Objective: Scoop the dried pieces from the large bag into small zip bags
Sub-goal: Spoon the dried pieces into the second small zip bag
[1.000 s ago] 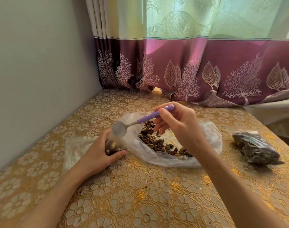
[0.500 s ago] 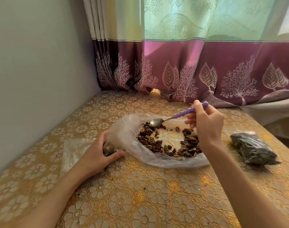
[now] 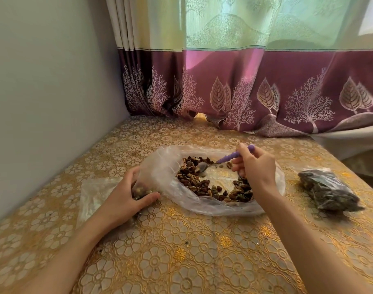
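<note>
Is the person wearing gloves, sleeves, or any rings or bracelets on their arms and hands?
No. Both hands, the left hand and the right hand, are bare, with no gloves. Both forearms are uncovered as far as the picture shows, so no sleeves are in view. No rings, bracelets or watch can be seen on the fingers or wrists. The fingernails look short and unpainted.

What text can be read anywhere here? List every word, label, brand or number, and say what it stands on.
None: no word, number or brand can be read.
Large bag: clear plastic, no print.
Small zip bag in the left hand: no label visible.
Filled bag at right: no label visible.
Spoon in the right hand: plain purple handle.
Tablecloth and curtain: patterns only.
</note>
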`<move>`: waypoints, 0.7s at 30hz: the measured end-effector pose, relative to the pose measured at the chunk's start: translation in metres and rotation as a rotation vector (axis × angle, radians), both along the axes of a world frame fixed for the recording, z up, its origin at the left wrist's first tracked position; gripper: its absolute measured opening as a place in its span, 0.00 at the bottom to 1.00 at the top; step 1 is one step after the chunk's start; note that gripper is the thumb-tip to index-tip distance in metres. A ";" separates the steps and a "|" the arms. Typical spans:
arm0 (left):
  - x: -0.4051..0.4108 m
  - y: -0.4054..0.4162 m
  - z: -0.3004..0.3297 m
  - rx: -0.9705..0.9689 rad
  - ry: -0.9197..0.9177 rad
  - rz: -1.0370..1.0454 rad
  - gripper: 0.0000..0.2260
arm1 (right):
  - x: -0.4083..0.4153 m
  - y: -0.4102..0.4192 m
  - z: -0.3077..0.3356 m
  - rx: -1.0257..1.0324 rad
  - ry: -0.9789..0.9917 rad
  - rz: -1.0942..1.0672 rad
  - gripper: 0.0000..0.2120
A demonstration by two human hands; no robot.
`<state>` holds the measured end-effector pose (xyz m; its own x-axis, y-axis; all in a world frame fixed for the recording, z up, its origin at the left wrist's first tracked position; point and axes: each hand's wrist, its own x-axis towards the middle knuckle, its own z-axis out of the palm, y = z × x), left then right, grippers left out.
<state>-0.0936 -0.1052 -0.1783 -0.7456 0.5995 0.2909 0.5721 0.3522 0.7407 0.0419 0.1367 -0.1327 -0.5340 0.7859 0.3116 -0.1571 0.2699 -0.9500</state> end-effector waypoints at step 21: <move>0.007 0.000 0.005 -0.046 0.046 0.004 0.31 | 0.003 0.005 0.006 -0.408 0.041 0.039 0.12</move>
<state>-0.0870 -0.1054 -0.1734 -0.7347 0.6100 0.2970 0.6035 0.3876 0.6968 0.0450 0.1421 -0.1265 -0.5591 0.8291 0.0004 -0.2001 -0.1345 -0.9705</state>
